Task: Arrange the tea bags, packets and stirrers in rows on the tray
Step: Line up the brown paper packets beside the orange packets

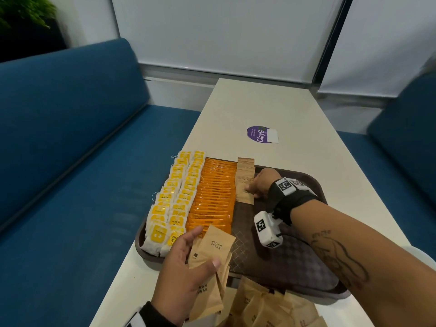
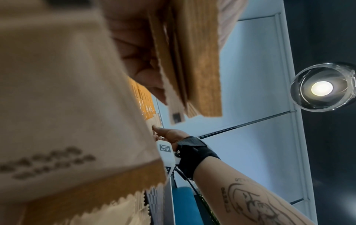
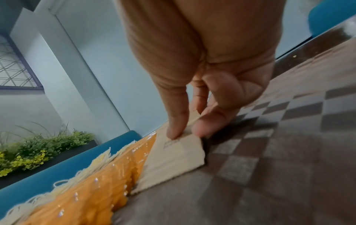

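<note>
A brown tray (image 1: 295, 260) holds two rows of yellow tea bags (image 1: 169, 201), a row of orange packets (image 1: 214, 194) and a short row of brown sugar packets (image 1: 245, 180). My right hand (image 1: 257, 187) pinches the nearest packet of that row (image 3: 179, 152) between thumb and fingers (image 3: 177, 121). My left hand (image 1: 186, 263) grips a fanned bunch of brown sugar packets (image 1: 212, 256) over the tray's near left corner; they fill the left wrist view (image 2: 67, 106). No stirrers are visible.
A loose heap of brown sugar packets (image 1: 271, 308) lies on the white table (image 1: 259, 107) in front of the tray. A purple sticker (image 1: 259, 134) sits further back. Blue benches (image 1: 70, 138) flank the table on both sides.
</note>
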Available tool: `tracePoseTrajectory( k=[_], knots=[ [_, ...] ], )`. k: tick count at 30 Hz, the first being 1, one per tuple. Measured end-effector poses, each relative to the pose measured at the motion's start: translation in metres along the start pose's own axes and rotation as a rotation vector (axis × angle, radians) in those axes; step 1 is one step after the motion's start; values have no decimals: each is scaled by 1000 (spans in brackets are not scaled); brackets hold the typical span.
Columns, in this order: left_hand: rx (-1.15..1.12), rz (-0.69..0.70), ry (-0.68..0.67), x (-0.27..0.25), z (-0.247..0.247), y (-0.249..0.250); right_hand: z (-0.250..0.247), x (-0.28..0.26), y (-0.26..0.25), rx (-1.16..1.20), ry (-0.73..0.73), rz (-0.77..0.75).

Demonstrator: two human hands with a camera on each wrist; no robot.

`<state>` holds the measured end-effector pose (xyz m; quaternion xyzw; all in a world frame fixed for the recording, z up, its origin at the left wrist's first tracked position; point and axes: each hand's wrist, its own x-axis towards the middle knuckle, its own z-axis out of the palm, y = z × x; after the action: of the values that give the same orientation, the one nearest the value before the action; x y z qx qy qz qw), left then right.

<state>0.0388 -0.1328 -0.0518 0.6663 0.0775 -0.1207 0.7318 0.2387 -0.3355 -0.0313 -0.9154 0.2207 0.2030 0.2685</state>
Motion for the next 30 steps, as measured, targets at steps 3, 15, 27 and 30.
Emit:
tracePoseTrajectory(
  k=[3,15,27,30],
  knots=[
    [-3,3,-3,0,0,1,1,2,-1,-72,20,-27],
    [-23,36,5,1,1,-1,-10,-9,13,200,59,-53],
    [-65,94,-15,-6,19,11,0,-138,53,284,-487,-434],
    [-27,107,-37,-10,24,10,5,-148,58,394,-468,-464]
  ],
)
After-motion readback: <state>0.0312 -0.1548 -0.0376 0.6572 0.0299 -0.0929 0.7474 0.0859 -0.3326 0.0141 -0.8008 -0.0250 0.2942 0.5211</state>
